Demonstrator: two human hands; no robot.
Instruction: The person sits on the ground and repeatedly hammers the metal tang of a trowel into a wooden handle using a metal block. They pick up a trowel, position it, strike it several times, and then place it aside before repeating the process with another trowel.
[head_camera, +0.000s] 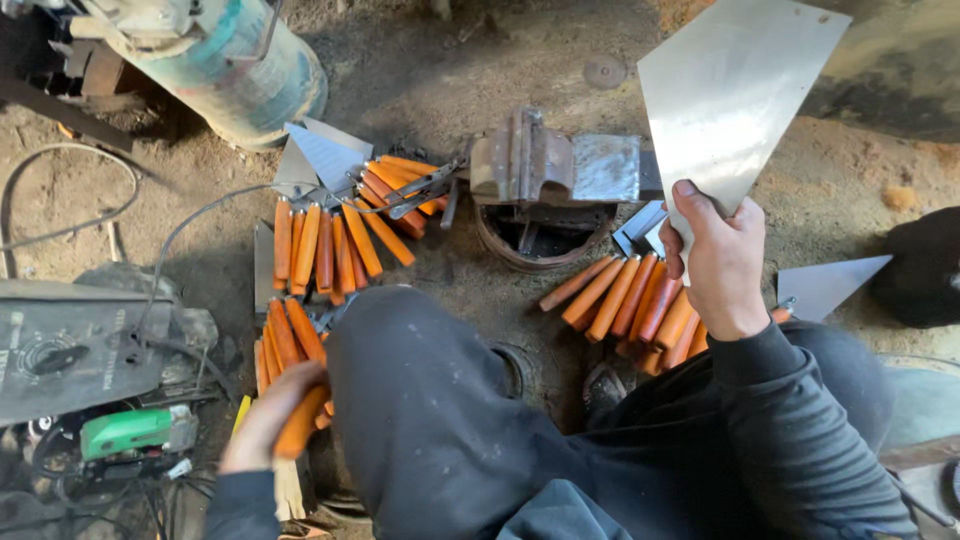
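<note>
The triangular steel blade (735, 90) is raised over the dirt floor (450, 70) near the right side of the view, its narrow end pinched in the right hand (718, 262), just above a row of orange handles (630, 305). The left hand (268, 415) (low at the left, beside the knee) closes around one orange handle (300, 425) from another pile (285, 340). A rusty vise (555, 165) stands between the heaps.

head cam | steep downward look over the person's lap — close range | dirt floor (480, 60) fills frame
</note>
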